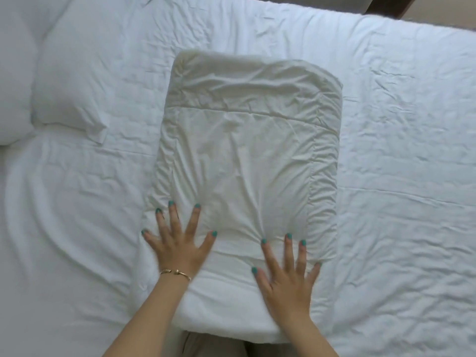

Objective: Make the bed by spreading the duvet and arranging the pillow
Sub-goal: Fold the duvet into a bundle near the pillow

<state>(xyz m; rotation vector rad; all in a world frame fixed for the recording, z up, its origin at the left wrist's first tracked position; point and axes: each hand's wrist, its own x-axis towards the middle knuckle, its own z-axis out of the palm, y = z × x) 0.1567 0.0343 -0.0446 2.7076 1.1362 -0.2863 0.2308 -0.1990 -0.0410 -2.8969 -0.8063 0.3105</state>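
Observation:
A folded cream-white duvet (pixel 247 150) lies as a thick rectangle in the middle of the bed, its near end at the mattress edge. My left hand (pixel 177 240) presses flat on its near left part, fingers spread, a gold bracelet on the wrist. My right hand (pixel 286 271) lies flat on the near right part, fingers also spread, holding nothing. A white pillow (pixel 74 73) rests at the left, beside the duvet and apart from it. A second pillow (pixel 13 81) shows at the far left edge.
The bed's wrinkled white sheet (pixel 401 150) stretches wide to the right and left of the duvet. A dark wooden piece (pixel 383 3) and beige floor show beyond the far edge at top right. My beige trousers (pixel 213 349) touch the near edge.

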